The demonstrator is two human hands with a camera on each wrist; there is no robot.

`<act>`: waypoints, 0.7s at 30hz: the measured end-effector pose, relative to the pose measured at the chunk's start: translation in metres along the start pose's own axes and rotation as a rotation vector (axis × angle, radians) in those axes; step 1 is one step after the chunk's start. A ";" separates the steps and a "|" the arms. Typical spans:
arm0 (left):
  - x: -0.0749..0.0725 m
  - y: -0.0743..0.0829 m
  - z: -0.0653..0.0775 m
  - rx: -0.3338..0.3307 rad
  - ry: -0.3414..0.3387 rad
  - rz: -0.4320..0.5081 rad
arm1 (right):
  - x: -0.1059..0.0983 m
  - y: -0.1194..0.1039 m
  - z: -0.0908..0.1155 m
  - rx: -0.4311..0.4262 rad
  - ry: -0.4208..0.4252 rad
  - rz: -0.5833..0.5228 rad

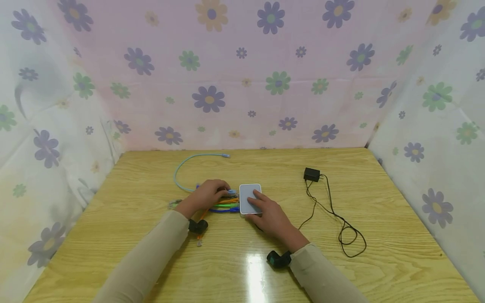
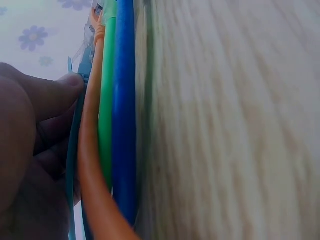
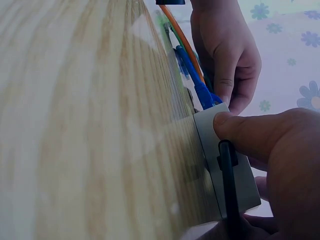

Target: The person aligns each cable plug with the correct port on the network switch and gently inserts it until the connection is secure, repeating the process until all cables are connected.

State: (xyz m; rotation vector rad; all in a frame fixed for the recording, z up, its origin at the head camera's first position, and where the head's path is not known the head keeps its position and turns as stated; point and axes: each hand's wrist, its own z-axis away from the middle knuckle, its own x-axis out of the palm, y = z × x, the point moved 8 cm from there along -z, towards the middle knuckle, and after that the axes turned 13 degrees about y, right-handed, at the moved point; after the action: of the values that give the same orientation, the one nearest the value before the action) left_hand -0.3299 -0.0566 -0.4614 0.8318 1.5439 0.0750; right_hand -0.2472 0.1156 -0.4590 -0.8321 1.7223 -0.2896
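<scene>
A small white network switch [image 1: 246, 191] with a grey top lies mid-table. My right hand [image 1: 273, 216] grips it, with the thumb [image 3: 235, 127] on its near side and fingers over the top. At its left side, my left hand [image 1: 207, 194] pinches the plug end of a light blue network cable [image 2: 73, 160]. Just nearer to me, orange [image 2: 90, 145], green [image 2: 106, 100] and blue [image 2: 124, 100] network cables run up to the switch. The blue cable's plug [image 3: 204, 95] meets the switch. Whether the light blue plug is seated cannot be seen.
Behind the left hand the light blue cable [image 1: 176, 172] loops to a loose plug [image 1: 225, 155]. An orange cable's loose plug [image 1: 199, 243] lies near the left wrist. A black power adapter [image 1: 312, 174] sits right, its black cord [image 1: 333, 212] trailing; a black lead [image 3: 228, 175] enters the switch's near side.
</scene>
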 end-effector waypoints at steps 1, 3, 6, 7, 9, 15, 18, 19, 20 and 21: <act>0.000 0.000 0.000 0.002 -0.001 0.000 | 0.000 0.000 0.000 -0.001 -0.002 0.002; 0.001 0.000 0.000 0.003 -0.002 0.001 | 0.000 -0.001 0.000 -0.005 -0.002 0.005; 0.001 0.000 0.000 0.007 -0.001 0.006 | 0.001 -0.001 -0.001 -0.009 -0.003 0.011; 0.001 0.000 0.000 0.007 0.000 0.007 | 0.001 0.000 -0.001 -0.008 -0.003 0.012; 0.002 0.001 -0.001 0.007 0.002 0.014 | 0.001 0.000 -0.001 -0.007 -0.004 0.012; 0.003 0.002 -0.003 -0.002 0.000 0.024 | 0.000 -0.001 -0.001 -0.004 -0.004 0.010; 0.003 0.002 -0.003 -0.001 -0.002 0.021 | 0.000 -0.001 -0.001 -0.007 -0.002 0.016; 0.003 0.002 -0.003 0.000 -0.003 0.022 | 0.000 -0.001 -0.001 -0.008 -0.002 0.018; 0.004 0.002 -0.003 0.002 -0.003 0.021 | 0.000 -0.001 -0.001 -0.008 -0.001 0.018; 0.004 0.002 -0.003 0.004 -0.004 0.024 | -0.001 -0.001 -0.001 -0.008 -0.001 0.019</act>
State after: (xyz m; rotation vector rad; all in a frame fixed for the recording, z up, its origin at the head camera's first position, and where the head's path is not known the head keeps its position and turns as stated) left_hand -0.3313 -0.0516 -0.4627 0.8529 1.5310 0.0874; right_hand -0.2476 0.1150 -0.4576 -0.8213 1.7306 -0.2693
